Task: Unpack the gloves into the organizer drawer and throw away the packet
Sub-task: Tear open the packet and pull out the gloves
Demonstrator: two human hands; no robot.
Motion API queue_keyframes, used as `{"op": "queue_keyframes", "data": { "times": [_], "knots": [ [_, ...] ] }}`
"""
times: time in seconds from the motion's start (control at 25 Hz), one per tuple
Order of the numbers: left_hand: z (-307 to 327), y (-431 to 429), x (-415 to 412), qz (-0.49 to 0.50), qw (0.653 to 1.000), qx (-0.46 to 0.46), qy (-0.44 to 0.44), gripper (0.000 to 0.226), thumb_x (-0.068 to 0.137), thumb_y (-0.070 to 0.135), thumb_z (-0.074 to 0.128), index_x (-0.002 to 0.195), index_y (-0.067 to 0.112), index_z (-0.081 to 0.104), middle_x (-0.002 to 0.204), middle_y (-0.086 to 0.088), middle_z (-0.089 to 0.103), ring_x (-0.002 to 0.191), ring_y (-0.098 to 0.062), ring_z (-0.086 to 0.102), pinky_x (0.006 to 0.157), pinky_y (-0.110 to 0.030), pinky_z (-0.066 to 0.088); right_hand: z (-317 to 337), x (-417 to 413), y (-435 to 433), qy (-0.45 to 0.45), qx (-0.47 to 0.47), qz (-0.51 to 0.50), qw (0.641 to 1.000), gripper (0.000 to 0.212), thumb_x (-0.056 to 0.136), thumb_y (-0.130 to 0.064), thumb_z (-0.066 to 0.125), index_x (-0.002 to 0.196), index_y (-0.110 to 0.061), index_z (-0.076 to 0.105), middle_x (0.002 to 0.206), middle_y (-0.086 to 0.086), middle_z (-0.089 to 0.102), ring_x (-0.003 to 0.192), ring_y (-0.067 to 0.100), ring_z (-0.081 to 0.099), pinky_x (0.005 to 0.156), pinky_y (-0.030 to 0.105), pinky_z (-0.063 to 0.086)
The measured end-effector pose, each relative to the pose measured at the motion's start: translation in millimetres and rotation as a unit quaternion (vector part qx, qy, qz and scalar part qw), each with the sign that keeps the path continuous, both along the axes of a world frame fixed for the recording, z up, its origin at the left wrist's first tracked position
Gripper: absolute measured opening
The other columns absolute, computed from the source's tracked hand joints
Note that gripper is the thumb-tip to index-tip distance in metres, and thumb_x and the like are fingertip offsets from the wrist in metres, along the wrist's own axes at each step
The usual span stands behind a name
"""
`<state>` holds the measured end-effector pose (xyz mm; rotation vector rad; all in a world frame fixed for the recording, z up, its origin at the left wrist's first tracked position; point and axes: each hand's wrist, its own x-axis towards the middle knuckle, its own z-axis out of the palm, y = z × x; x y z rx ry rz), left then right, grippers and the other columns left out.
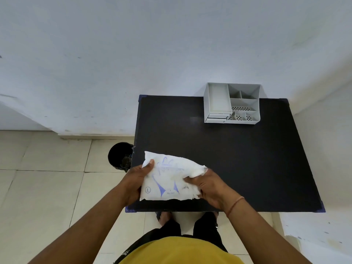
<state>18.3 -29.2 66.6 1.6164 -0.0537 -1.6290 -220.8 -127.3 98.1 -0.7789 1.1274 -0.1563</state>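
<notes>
I hold the white glove packet (169, 178) over the near-left part of the black table (238, 159), its long axis running roughly left to right between my hands. My left hand (136, 180) clamps its left edge, thumb on top; my right hand (206, 184) pinches the crumpled right end, the likely opening. The grey organizer (233, 103), its drawer (218, 101) pulled open, stands well apart at the far right, nearer my right hand. The black bin (120, 156) sits just left of the table.

Packet (169, 178): white, blue print, crumpled, lower centre, held.
Organizer (232, 103): grey, compartments, upper right.
Bin (120, 156): black, left of centre.
</notes>
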Motion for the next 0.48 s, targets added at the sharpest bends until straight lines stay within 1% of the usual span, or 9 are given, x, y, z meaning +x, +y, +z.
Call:
{"op": "queue_keyframes", "data": {
  "times": [0.08, 0.12, 0.16, 0.24, 0.32, 0.36, 0.4, 0.44, 0.48],
  "knots": [
    [-6.4, -1.2, -0.5, 0.009, 0.998, 0.015, -0.057, 0.038, 0.101, 0.049, 0.062, 0.116, 0.016, 0.074, 0.107, -0.014, 0.084, 0.094, -0.038, 0.081, 0.081, -0.051, 0.066, 3.2, -8.8, -5.0, 0.022, -0.029, -0.016, 0.999, 0.031, 0.092, -0.007, 0.075, 0.122, -0.002, 0.070, 0.110, 0.019, 0.078, 0.094, 0.040, 0.075, 0.077, 0.048, 0.063],
    [-10.7, -1.8, -1.6, 0.016, 0.996, 0.020, -0.086, 0.039, 0.100, 0.052, 0.062, 0.110, 0.016, 0.076, 0.103, -0.013, 0.084, 0.091, -0.037, 0.081, 0.080, -0.049, 0.066, 6.7, -15.3, -8.1, 0.033, -0.050, -0.020, 0.998, 0.028, 0.093, -0.008, 0.074, 0.121, -0.003, 0.070, 0.110, 0.020, 0.079, 0.092, 0.038, 0.076, 0.073, 0.045, 0.064],
    [-16.6, -2.0, -2.2, 0.023, 0.992, 0.025, -0.118, 0.040, 0.099, 0.054, 0.062, 0.105, 0.017, 0.077, 0.100, -0.013, 0.084, 0.089, -0.036, 0.080, 0.081, -0.048, 0.065, 9.8, -23.9, -11.9, 0.039, -0.066, -0.027, 0.997, 0.025, 0.094, -0.010, 0.073, 0.118, -0.005, 0.072, 0.109, 0.019, 0.080, 0.092, 0.036, 0.078, 0.075, 0.044, 0.065],
    [-26.8, -3.8, -1.6, 0.031, 0.980, 0.042, -0.193, 0.041, 0.099, 0.056, 0.062, 0.097, 0.018, 0.075, 0.098, -0.013, 0.081, 0.086, -0.034, 0.077, 0.079, -0.042, 0.061, 15.5, -46.7, -21.1, 0.041, -0.082, -0.055, 0.994, 0.018, 0.095, -0.011, 0.072, 0.112, -0.015, 0.076, 0.103, 0.011, 0.083, 0.092, 0.028, 0.080, 0.078, 0.045, 0.066],
    [-39.7, -5.8, 3.1, 0.026, 0.956, 0.073, -0.282, 0.045, 0.100, 0.057, 0.060, 0.100, 0.014, 0.072, 0.101, -0.014, 0.077, 0.086, -0.034, 0.070, 0.080, -0.041, 0.055, 19.1, -72.7, -30.4, 0.031, -0.083, -0.086, 0.992, 0.021, 0.092, -0.014, 0.075, 0.111, -0.021, 0.078, 0.100, 0.007, 0.083, 0.091, 0.024, 0.080, 0.076, 0.043, 0.066],
    [-44.6, -6.7, 5.7, 0.021, 0.943, 0.096, -0.318, 0.047, 0.100, 0.057, 0.058, 0.102, 0.012, 0.071, 0.102, -0.015, 0.073, 0.086, -0.035, 0.066, 0.082, -0.041, 0.052, 20.6, -84.2, -34.4, 0.024, -0.084, -0.096, 0.992, 0.026, 0.088, -0.017, 0.076, 0.114, -0.021, 0.078, 0.104, 0.009, 0.082, 0.092, 0.025, 0.080, 0.075, 0.041, 0.066],
    [-51.0, -8.9, 8.1, 0.019, 0.934, 0.110, -0.340, 0.048, 0.101, 0.057, 0.057, 0.104, 0.011, 0.070, 0.103, -0.017, 0.071, 0.087, -0.036, 0.062, 0.083, -0.042, 0.050, 22.0, -94.0, -38.3, 0.017, -0.084, -0.107, 0.991, 0.033, 0.085, -0.018, 0.075, 0.117, -0.018, 0.077, 0.110, 0.015, 0.081, 0.094, 0.027, 0.079, 0.075, 0.040, 0.066],
    [-56.7, -11.5, 7.7, 0.007, 0.932, 0.118, -0.344, 0.050, 0.102, 0.056, 0.055, 0.107, 0.009, 0.070, 0.104, -0.019, 0.070, 0.088, -0.036, 0.060, 0.084, -0.042, 0.049, 23.8, -101.4, -40.8, 0.009, -0.083, -0.128, 0.988, 0.032, 0.085, -0.017, 0.073, 0.117, -0.014, 0.076, 0.113, 0.018, 0.079, 0.094, 0.028, 0.079, 0.074, 0.040, 0.067],
    [-62.9, -15.2, 5.6, -0.016, 0.932, 0.122, -0.341, 0.054, 0.103, 0.056, 0.054, 0.111, 0.006, 0.071, 0.108, -0.021, 0.071, 0.089, -0.036, 0.060, 0.084, -0.042, 0.049, 24.7, -107.3, -41.6, 0.000, -0.081, -0.153, 0.985, 0.024, 0.090, -0.012, 0.071, 0.114, -0.012, 0.075, 0.112, 0.018, 0.079, 0.092, 0.027, 0.079, 0.074, 0.041, 0.067]
  ]
}}
